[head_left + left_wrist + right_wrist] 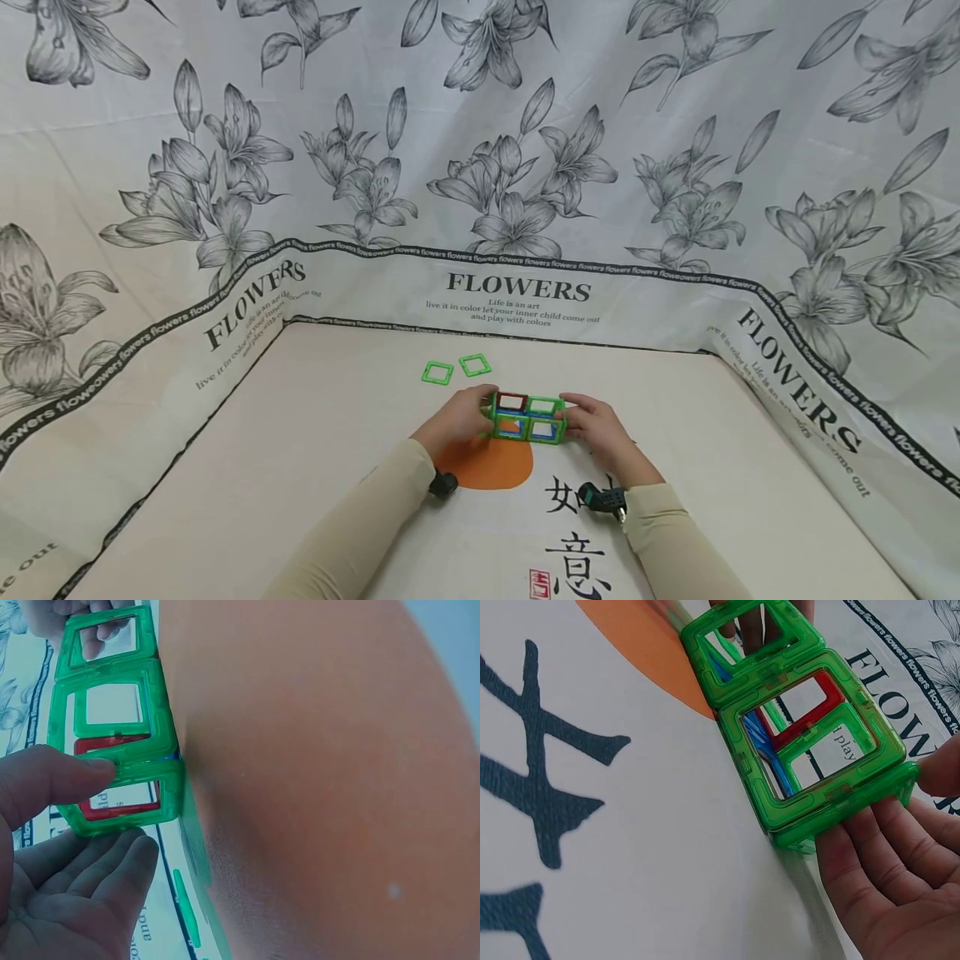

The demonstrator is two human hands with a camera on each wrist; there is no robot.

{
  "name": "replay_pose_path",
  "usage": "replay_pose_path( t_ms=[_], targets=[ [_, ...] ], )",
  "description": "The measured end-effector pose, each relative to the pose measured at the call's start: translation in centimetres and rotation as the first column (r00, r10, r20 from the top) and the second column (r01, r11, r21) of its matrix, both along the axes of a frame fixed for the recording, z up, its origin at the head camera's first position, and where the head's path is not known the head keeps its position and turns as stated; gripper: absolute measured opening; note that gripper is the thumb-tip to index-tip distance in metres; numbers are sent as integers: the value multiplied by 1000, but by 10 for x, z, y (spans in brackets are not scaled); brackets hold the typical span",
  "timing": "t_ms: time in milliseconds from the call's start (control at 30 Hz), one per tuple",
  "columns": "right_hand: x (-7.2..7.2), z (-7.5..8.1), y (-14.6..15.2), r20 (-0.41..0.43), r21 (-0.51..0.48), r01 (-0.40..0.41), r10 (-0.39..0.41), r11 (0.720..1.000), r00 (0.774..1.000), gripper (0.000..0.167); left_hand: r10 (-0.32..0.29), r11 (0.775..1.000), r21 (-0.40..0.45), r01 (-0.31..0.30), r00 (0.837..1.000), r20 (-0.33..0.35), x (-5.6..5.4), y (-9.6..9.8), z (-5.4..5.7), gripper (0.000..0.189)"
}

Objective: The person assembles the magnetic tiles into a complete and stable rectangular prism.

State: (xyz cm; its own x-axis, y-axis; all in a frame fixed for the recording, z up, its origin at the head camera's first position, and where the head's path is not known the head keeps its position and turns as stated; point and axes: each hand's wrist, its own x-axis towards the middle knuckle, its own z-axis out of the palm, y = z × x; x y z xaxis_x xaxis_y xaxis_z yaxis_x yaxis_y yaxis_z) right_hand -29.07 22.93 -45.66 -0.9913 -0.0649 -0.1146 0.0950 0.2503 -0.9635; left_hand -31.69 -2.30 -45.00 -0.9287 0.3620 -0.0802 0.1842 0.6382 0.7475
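Note:
A box built of magnetic tiles (527, 429) stands on the table in the head view, two frames wide. Green square frames make its front and ends; a red tile (512, 402) and a green one show at the back, with blue below. My left hand (461, 421) holds its left end, thumb (79, 774) on the near edge and fingers on the far side. At the other end, my right hand (597, 423) grips the green end tile, its fingers (889, 859) along the outer face and its thumb by the far corner.
Two loose green square tiles, one (437, 372) left of the other (475, 365), lie behind the box. The white tablecloth (300, 467) bears an orange disc (487, 467) and black characters (577, 558). A flower-printed curtain (517, 287) encloses the table's back and sides.

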Motion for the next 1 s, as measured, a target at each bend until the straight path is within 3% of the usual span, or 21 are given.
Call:
replay_pose_path(
  t_ms=[467, 1000],
  targets=[
    [0, 2, 1, -9, 13, -21, 21, 1000, 1000, 51, 6, 1000, -18, -6, 1000, 3, -1, 2, -1, 70],
    [-1, 1, -1, -6, -11, -36, 36, 999, 999, 52, -33, 999, -9, 33, 999, 0, -3, -9, 2, 71]
  ],
)
